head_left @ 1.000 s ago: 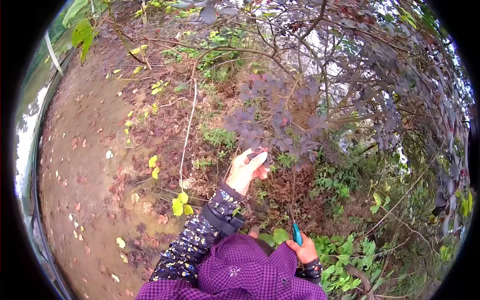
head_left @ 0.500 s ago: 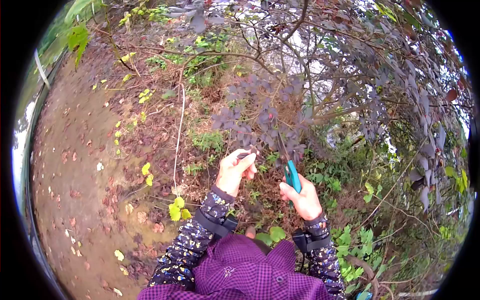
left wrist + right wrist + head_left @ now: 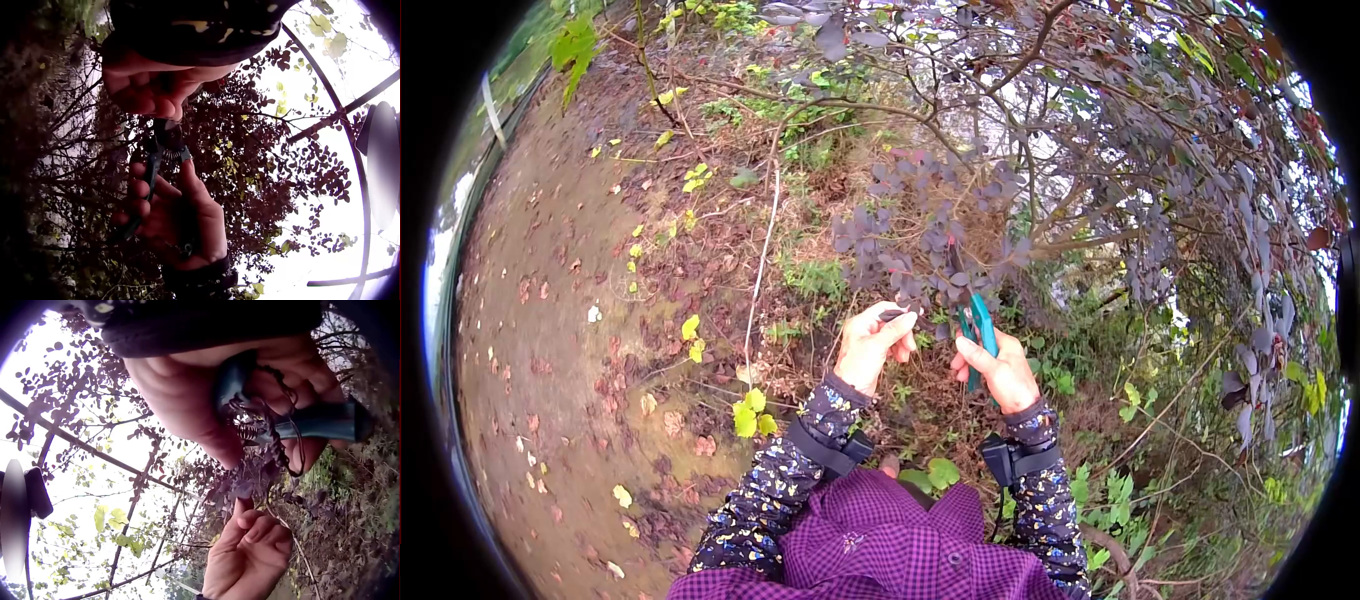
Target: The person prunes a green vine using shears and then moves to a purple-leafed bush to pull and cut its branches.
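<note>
My left hand (image 3: 867, 345) pinches a dark purple leaf between thumb and fingers, at the lower edge of a purple-leaved spray (image 3: 930, 235). Close to its right, my right hand (image 3: 1007, 378) grips teal-handled pruning shears (image 3: 983, 325), blades pointing up into the leaves. Their spring and a dark twisted cord (image 3: 275, 440) show between the handles in the right wrist view. In the left wrist view the shears (image 3: 155, 162) reach up to just below the left fingertips. Leaves partly hide the blade tips.
A purple-leaved shrub (image 3: 1140, 150) with crossing branches fills the upper right. A pale bare stem (image 3: 766, 260) hangs left of the hands. Brown ground (image 3: 550, 330) with fallen leaves lies at left, and green plants (image 3: 1115, 505) grow at lower right.
The right hand has risen with the shears from beside the waist to the purple spray, right of the left hand. The left hand keeps its pinch and has barely moved.
</note>
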Action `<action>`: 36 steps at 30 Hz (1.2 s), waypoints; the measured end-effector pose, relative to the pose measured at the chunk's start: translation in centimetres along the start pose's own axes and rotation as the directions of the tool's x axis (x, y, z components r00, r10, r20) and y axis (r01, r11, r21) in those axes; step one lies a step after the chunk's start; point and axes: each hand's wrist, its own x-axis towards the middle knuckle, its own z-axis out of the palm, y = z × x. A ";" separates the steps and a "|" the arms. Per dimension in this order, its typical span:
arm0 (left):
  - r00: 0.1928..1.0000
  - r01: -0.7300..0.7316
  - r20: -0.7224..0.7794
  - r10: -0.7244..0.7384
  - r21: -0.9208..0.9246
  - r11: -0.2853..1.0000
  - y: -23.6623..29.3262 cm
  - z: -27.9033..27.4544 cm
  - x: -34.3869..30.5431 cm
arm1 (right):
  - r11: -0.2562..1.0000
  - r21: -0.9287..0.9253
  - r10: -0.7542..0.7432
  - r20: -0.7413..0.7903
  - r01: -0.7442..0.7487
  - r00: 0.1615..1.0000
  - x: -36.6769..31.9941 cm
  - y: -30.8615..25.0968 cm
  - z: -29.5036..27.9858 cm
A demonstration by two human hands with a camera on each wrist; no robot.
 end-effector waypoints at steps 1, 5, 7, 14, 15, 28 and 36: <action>1.000 0.001 -0.001 -0.001 0.005 1.000 0.1 -0.1 -0.1 | 1.000 -0.011 0.007 0.003 -0.007 1.000 0.0 -0.2 0.1; 1.000 0.002 -0.013 -0.002 -0.002 1.000 -0.2 0.0 0.0 | 1.000 0.010 0.011 -0.002 -0.011 1.000 0.1 -0.3 0.0; 0.999 -0.003 -0.033 0.003 -0.010 1.000 -0.3 -0.1 0.0 | 0.999 0.032 0.036 -0.007 -0.036 0.999 0.1 0.0 -0.3; 0.997 0.031 -0.074 -0.029 0.027 0.999 -1.0 -0.8 -0.1 | 0.988 0.119 0.099 -0.013 -0.097 0.995 -0.4 1.8 -0.3; 0.994 0.083 -0.077 -0.079 0.044 0.996 -1.4 -1.3 -0.2 | 0.986 0.115 0.117 0.020 -0.119 0.993 -0.3 2.5 -0.3; 0.988 0.154 -0.081 -0.131 0.536 0.830 -5.0 -5.1 0.1 | 0.955 0.054 0.289 0.034 -0.290 0.957 -4.2 8.5 -0.8; 0.903 -0.188 -0.143 0.405 0.715 0.673 -1.3 -4.1 6.1 | 0.973 0.068 0.222 0.008 -0.222 0.975 -5.3 6.7 1.5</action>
